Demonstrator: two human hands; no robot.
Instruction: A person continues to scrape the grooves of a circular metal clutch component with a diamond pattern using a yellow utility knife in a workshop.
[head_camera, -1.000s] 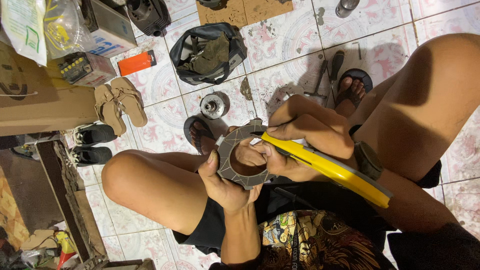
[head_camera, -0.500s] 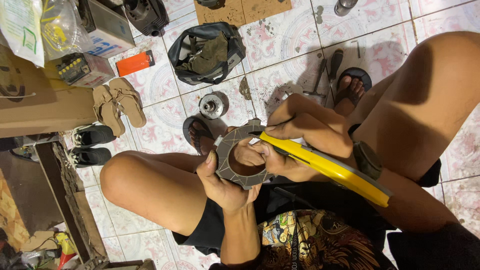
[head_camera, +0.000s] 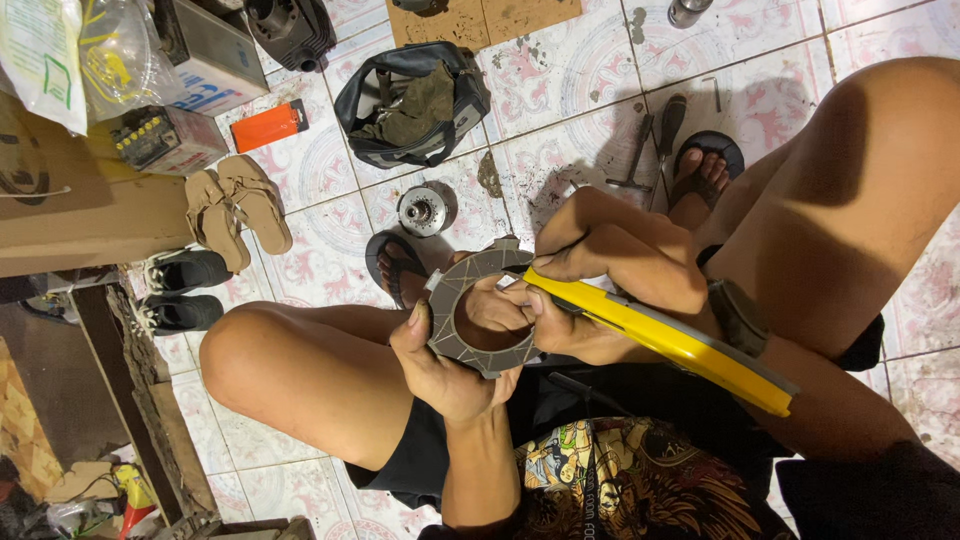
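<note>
A: We see the left hand (head_camera: 450, 370) with its fingers closed around the flat grey metal ring with a segmented face (head_camera: 480, 312), thumb on the ring's outer edge and fingertips hooked through the hole.

B: And the right hand (head_camera: 600, 270) has its fingers clamped on the long yellow-handled tool (head_camera: 665, 340), whose front end lies across the ring's right edge, touching it. The handle runs back over the right thigh.

A: So we place the ring above the lap, between the two bare knees, held up off the patterned tile floor (head_camera: 560, 90).

B: Further out, we find a small round metal hub (head_camera: 423, 210) on the floor just beyond the ring, beside a foot in a dark sandal (head_camera: 398, 265).

A: Past that sits an open black bag (head_camera: 412, 100), with an orange rectangular box (head_camera: 268, 125) to its left.

B: A pair of tan sandals (head_camera: 238, 210) lies near a cardboard box (head_camera: 80, 200), and dark hand tools (head_camera: 655, 140) lie by the other sandalled foot (head_camera: 703, 170).
</note>
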